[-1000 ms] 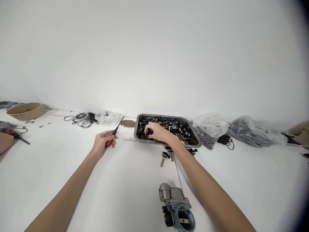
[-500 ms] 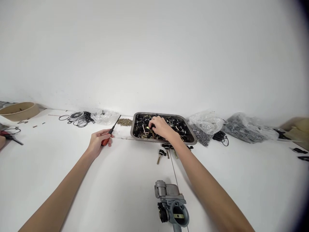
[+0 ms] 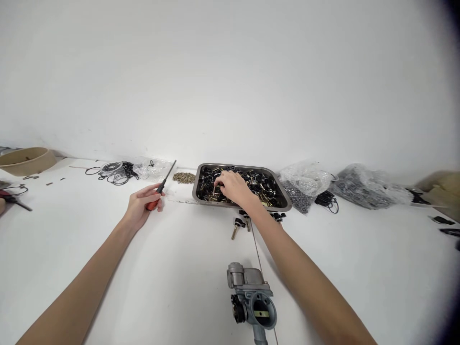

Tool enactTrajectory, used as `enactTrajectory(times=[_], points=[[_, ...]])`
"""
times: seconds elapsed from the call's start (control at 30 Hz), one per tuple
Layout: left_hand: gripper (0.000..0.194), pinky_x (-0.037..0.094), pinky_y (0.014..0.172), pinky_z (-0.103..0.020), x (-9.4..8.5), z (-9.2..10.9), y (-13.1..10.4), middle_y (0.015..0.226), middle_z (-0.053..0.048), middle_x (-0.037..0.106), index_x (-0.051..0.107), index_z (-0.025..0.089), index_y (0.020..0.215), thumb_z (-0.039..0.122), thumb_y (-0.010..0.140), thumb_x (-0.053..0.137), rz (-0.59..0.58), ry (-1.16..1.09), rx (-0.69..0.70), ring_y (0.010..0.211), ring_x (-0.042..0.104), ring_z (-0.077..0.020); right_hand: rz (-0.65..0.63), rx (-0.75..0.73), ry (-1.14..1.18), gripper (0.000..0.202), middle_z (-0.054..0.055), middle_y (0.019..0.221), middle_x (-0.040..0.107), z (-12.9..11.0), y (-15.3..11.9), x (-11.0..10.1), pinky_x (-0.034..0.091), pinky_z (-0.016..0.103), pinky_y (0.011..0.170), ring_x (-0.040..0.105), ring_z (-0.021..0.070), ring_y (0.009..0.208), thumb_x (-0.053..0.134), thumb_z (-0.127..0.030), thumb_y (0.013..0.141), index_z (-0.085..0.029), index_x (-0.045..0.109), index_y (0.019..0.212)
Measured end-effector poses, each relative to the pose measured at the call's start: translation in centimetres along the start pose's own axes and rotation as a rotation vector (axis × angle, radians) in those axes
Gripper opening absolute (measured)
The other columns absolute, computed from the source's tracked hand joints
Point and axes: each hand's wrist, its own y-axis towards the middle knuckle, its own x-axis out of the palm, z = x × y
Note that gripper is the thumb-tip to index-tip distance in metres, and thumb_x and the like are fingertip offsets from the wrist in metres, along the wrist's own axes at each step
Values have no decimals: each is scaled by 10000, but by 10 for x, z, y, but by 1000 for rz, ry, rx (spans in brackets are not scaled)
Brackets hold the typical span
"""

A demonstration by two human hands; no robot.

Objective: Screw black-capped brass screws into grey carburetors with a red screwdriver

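Observation:
My left hand (image 3: 142, 203) is closed round the red handle of a screwdriver (image 3: 158, 193), its dark shaft pointing up and to the right. My right hand (image 3: 234, 186) reaches into a metal tray (image 3: 241, 208) heaped with black-capped brass parts (image 3: 260, 184). Its fingertips are bent down among these parts, and whatever they pinch is hidden. Just in front of the tray several similar parts (image 3: 237, 227) lie on the white table. Nearer to me a grey metal carburetor (image 3: 251, 297) rests with its round bore facing me.
A pile of small brass pieces (image 3: 184, 178) sits left of the tray. Black rings (image 3: 118, 172) and a plastic bag (image 3: 153, 168) lie farther left, near a tan bowl (image 3: 28, 163). Bags of parts (image 3: 370, 189) line the wall on the right. Another person's hand (image 3: 3, 205) shows at the left edge.
My right hand has shifted slightly left in the tray, its fingers still down among the parts. The left hand keeps the screwdriver. The whole view has shifted a little.

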Motion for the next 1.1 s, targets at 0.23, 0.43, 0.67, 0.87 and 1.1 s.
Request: enactTrajectory(times=[0.23,0.43,0.67,0.87,1.1], points=[[542,496,576,-240,-5,19,-3,752,-68,596,716,102,1070,-11,541,719,101,-204,1,658,564,-125,-30,32,-77,202,103,1128,590,5,0,6,428,375,917,549,259,1068,618,-140,882,-191,720,1049],[454,489,573,-249,-7,23,0,724,-73,594,723,77,984,9,535,741,102,-194,44,659,549,-137,-39,37,-110,259,132,1164,568,3,-1,9,430,393,922,536,284,1097,664,-220,881,-178,707,1133],[323,473,566,-273,-15,18,7,702,-71,606,702,80,852,43,533,737,169,-175,107,623,558,-142,-29,26,-83,265,130,1155,554,4,-1,12,417,385,910,522,282,1074,669,-212,870,-176,696,1131],[269,462,550,-273,-22,16,10,686,-69,616,671,87,768,61,509,741,222,-185,152,601,582,-153,-3,44,-26,273,115,1115,531,9,-3,20,421,359,867,518,246,1013,636,-217,887,-185,678,1155],[273,483,548,-289,-24,14,11,679,-83,634,674,73,761,79,506,773,262,-149,193,556,587,-153,-11,1,7,330,117,1136,499,11,-5,21,410,368,875,498,250,1011,600,-230,908,-240,663,1232]])
